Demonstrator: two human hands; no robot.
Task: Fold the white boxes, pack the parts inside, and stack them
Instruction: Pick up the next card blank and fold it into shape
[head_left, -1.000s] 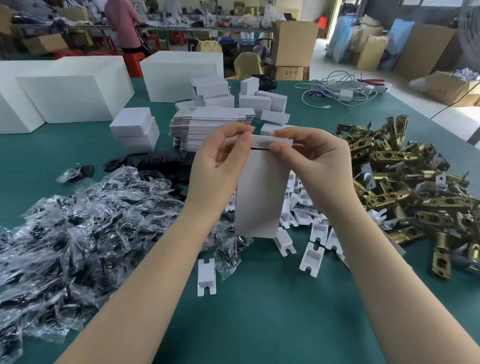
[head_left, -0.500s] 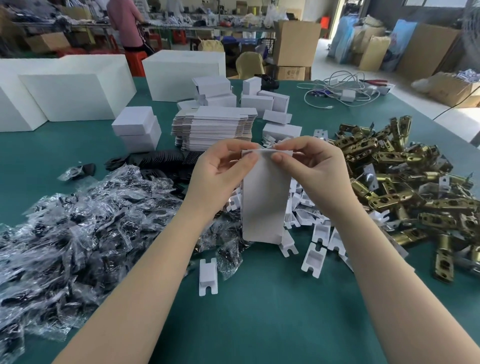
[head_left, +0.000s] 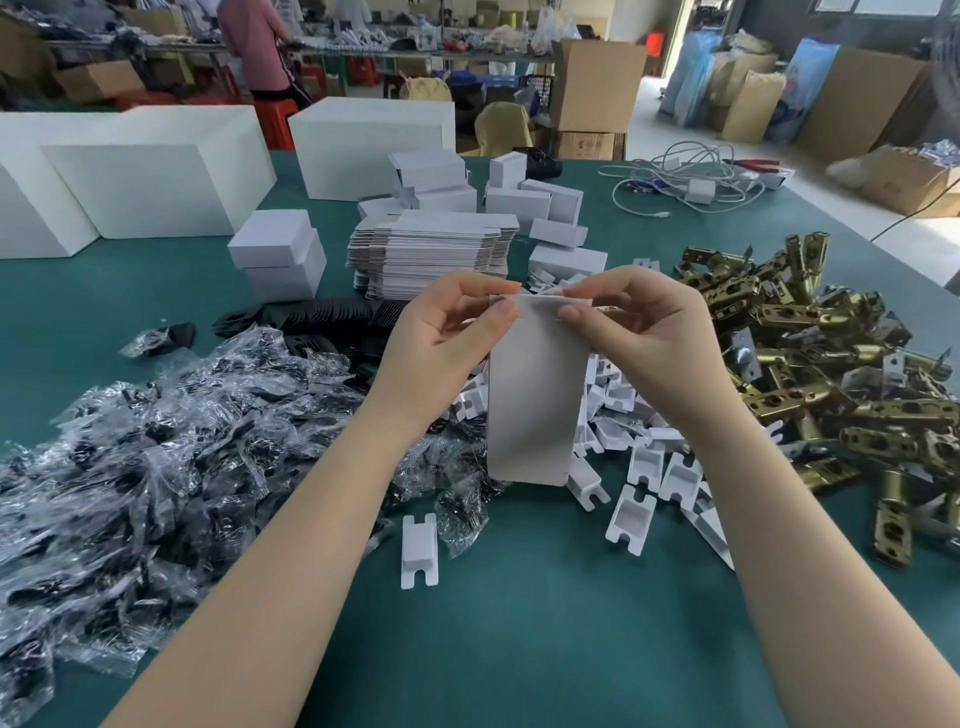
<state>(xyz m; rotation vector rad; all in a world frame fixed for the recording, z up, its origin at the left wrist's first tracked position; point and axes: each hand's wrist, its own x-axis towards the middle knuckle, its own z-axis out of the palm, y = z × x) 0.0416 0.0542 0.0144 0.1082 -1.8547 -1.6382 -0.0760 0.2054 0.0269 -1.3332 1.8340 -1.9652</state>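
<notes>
A small white box stands upright in the air over the green table, its broad face toward me. My left hand pinches its top left corner, thumb on the front. My right hand pinches the top right corner, fingers curled over the top flap. Behind it lies a stack of flat white box blanks. Brass latch parts are heaped at the right. White plastic inserts lie under the box, and bagged black parts at the left.
Folded small white boxes stand behind the blanks, with more further back. Large white blocks line the far left. Cables and a charger lie at the far right. A loose insert lies near me. A person stands beyond the table.
The box has sunk a little and come nearer to me. Its top flap, open with a dark gap a second ago, now lies down flat under my fingers.
</notes>
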